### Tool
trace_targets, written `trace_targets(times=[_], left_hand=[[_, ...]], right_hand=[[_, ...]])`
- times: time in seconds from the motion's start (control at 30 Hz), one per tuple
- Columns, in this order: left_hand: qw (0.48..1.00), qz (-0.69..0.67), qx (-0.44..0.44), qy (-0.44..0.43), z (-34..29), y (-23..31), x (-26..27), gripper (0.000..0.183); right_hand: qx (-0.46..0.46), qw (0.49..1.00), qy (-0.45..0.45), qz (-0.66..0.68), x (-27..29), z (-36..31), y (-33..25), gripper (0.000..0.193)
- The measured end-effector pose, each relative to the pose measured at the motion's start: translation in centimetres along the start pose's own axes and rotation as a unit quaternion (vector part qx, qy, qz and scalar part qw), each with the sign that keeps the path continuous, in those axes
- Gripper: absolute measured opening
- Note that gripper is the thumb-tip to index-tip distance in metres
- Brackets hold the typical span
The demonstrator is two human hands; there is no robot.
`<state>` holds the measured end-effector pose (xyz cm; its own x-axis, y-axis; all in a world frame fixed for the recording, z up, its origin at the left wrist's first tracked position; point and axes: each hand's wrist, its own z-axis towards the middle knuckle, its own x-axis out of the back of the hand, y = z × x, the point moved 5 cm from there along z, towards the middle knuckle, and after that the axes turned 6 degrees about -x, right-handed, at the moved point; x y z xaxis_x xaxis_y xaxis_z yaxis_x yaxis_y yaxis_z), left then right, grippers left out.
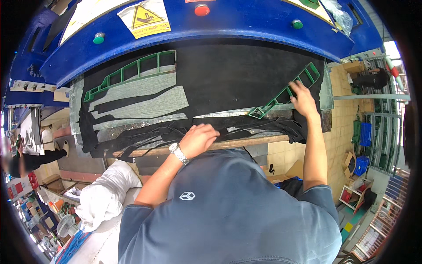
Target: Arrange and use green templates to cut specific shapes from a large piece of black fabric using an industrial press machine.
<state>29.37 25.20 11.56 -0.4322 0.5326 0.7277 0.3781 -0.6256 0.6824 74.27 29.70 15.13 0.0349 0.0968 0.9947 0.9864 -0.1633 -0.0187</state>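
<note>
My right hand [303,100] reaches to the far right of the black sheet [237,75], its fingers and thumb around the side of a narrow green cutting die [273,104] that lies slanted. Near the front edge, my left hand [200,138] rests over thin black offcut strips [165,133], fingers curled; whatever is under the fingertips is hidden. Another green cutting die [127,73], long and tapered with cross bars, lies at the far left. Beside it, long cut-out openings in the black sheet show the scratched pale cutting board [162,103].
A blue press beam [237,24] with a red button [202,9] and two green buttons spans the far side. A wooden strip [255,141] edges the near side. White wrapped material [107,191] stands at the lower left. Another person [41,159] is at the left.
</note>
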Motion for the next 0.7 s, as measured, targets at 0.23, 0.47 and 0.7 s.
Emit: trace_targets(times=[0.23, 0.47, 0.7], left_hand=[[0.965, 0.083, 0.123, 0.218, 1.1, -4.9, 4.1, 0.012], [0.932, 0.067, 0.220, 0.280, -1.5, -10.0, 2.0, 0.034], [0.932, 0.042, 0.230, 0.277, -1.5, -10.0, 2.3, 0.068]], right_hand=[[-0.436, 0.897, -0.036, 0.055, -3.5, 3.7, 2.9, 0.109], [-0.331, 0.901, -0.054, 0.275, -1.8, 2.5, 5.4, 0.105], [0.054, 0.980, -0.120, 0.149, 4.3, -0.1, 0.6, 0.094]])
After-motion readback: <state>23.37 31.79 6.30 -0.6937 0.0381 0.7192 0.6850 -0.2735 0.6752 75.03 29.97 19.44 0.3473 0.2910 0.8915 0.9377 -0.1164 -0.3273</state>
